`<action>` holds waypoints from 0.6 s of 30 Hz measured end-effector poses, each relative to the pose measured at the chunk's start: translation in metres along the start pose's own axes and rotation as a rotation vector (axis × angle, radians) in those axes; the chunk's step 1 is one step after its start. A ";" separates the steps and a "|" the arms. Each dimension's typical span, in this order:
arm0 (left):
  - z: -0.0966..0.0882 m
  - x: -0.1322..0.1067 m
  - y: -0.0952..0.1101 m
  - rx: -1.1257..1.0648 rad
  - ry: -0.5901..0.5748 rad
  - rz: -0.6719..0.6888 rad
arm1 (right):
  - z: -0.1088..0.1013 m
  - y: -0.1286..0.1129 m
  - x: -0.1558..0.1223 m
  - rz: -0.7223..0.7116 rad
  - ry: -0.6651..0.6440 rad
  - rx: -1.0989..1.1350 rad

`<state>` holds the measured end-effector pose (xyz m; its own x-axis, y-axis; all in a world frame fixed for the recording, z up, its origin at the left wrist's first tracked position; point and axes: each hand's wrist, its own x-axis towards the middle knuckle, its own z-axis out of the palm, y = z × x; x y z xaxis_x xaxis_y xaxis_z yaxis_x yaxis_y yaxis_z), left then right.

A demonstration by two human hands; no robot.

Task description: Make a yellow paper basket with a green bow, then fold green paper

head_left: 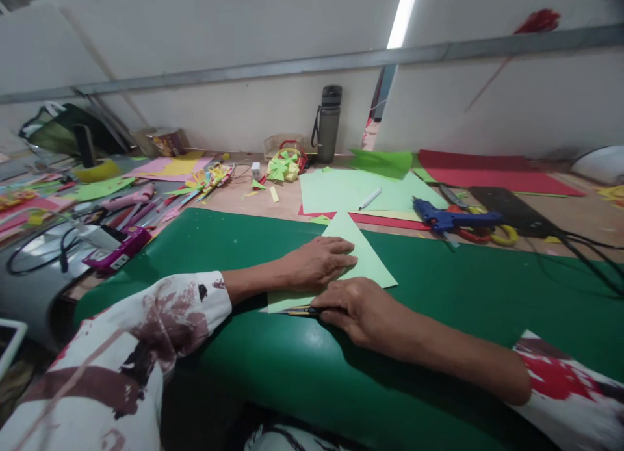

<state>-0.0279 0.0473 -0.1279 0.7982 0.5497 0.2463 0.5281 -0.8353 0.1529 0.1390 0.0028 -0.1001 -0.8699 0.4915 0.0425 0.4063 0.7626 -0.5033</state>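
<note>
Pale green paper [363,253], with a pointed top and a slanting right edge, lies on the green mat [487,295]. My left hand [319,262] rests flat on it, fingers stretched to the right. Just below, my right hand [361,308] grips a utility knife [299,311]. The knife lies low along the paper's near edge, its blade end pointing left. My right fingers cover the rear of its handle, and both hands hide part of the paper.
Behind the mat are a light green sheet [326,191] with a white pen [370,199], a blue glue gun [446,216], scissors [504,235] and a dark bottle [330,126]. Red sheets [492,171] lie at the back right. A purple box [117,251] and paper scraps crowd the left.
</note>
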 end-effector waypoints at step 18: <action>-0.003 -0.002 0.006 -0.105 0.053 -0.027 | -0.009 -0.009 -0.036 -0.027 0.023 0.055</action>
<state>-0.0271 0.0415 -0.1250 0.7661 0.5732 0.2907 0.5136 -0.8180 0.2591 0.1691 -0.0178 -0.0896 -0.8733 0.4812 0.0758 0.3666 0.7518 -0.5480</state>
